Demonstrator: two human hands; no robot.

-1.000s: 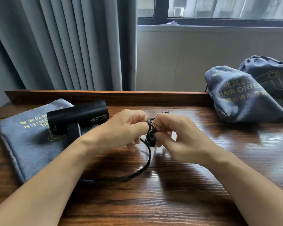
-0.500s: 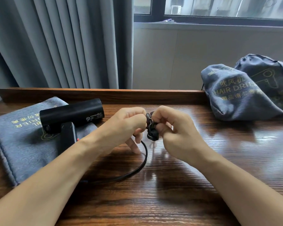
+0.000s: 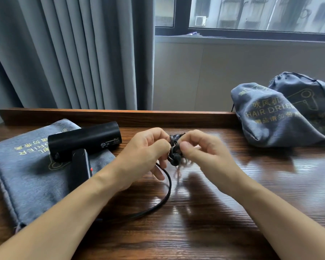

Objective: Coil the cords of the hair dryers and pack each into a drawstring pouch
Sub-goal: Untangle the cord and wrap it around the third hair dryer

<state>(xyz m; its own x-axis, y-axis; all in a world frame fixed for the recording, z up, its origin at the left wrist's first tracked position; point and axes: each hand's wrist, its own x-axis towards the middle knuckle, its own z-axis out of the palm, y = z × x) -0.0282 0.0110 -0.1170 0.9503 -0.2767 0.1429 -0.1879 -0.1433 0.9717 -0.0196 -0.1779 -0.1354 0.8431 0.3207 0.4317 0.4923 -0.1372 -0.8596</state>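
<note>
A black hair dryer [image 3: 83, 140] lies on a flat grey drawstring pouch [image 3: 26, 173] at the left of the wooden table [image 3: 195, 231]. Its black cord [image 3: 163, 199] loops across the table under my left forearm. Above the table's middle, my left hand [image 3: 143, 156] and my right hand [image 3: 203, 152] both pinch a small tight coil of cord [image 3: 174, 150] between their fingertips. The plug is hidden among the fingers.
Two filled grey pouches [image 3: 270, 117] printed HAIR DRIER lean together at the back right. A raised wooden ledge [image 3: 120, 117] runs along the table's far edge. Grey curtains [image 3: 73, 53] hang behind at left, with a window [image 3: 251, 14] above.
Both hands stay on the coiled cord with small finger movements; the right hand is blurred. The loose cord loop on the table has shortened slightly. The view has shifted a little.
</note>
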